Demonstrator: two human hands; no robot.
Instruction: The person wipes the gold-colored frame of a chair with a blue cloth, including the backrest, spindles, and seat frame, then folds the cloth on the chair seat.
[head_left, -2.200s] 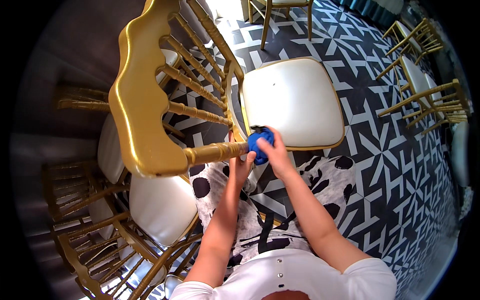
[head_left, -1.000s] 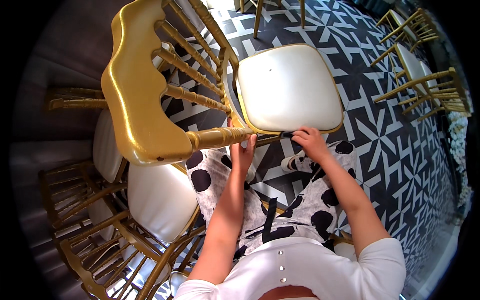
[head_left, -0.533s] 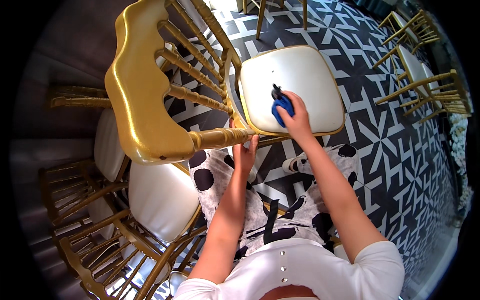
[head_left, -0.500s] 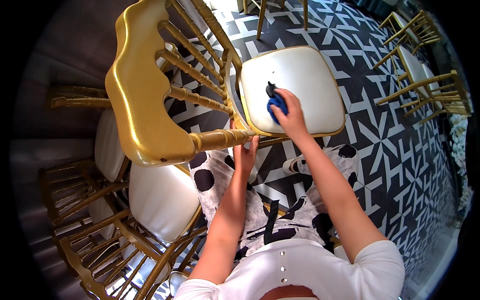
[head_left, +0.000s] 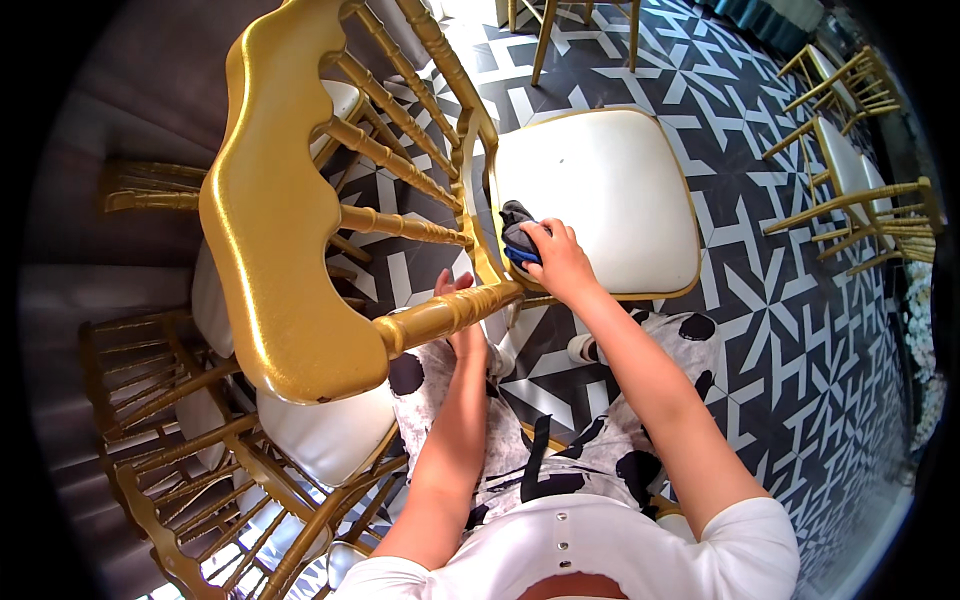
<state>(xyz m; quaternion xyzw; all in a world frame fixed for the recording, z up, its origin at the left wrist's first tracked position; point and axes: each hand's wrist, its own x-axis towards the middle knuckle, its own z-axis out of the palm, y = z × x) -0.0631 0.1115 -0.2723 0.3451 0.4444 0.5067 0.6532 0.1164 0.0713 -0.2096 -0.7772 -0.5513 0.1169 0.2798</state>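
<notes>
A gold chair (head_left: 285,230) with a white padded seat (head_left: 605,200) stands before me, its spindle back toward the left. My right hand (head_left: 560,262) is closed on a bunched dark grey and blue cloth (head_left: 520,238). It presses the cloth to the seat's left edge, close to where the backrest joins. Just beyond the near turned post (head_left: 450,312) of the backrest is my left hand (head_left: 465,318), partly hidden by that post. Its fingers look spread, with nothing between them; whether it touches the post I cannot tell.
More gold chairs with white seats (head_left: 325,435) crowd the left, close to my left arm. Others (head_left: 850,180) stand at the far right, and chair legs (head_left: 545,45) show at the top. The floor (head_left: 770,310) has black and white patterned tiles.
My right hand has drawn the cloth from the seat's middle leftward and nearer, to its edge. My left hand has loosened from the post and spread its fingers. The chair sits slightly lower in view.
</notes>
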